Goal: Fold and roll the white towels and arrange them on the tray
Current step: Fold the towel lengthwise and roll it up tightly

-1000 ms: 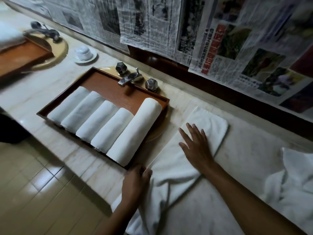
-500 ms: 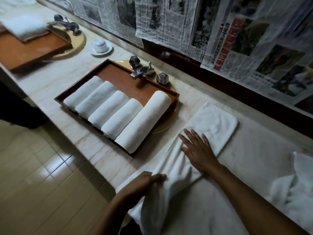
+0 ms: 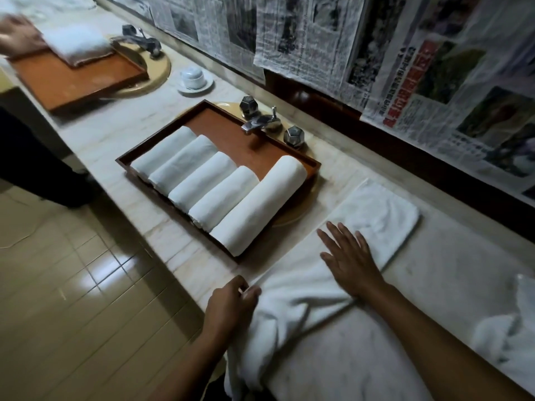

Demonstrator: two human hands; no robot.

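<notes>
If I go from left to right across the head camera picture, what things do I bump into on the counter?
Far wooden tray → cup on its saucer → near silver tap → right hand lying flat on the flat towel → crumpled towel at the right edge.

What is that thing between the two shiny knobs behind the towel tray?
Between the far knob and the near knob sits a metal tap, its spout over the rim of the tray. The head view shows it.
</notes>
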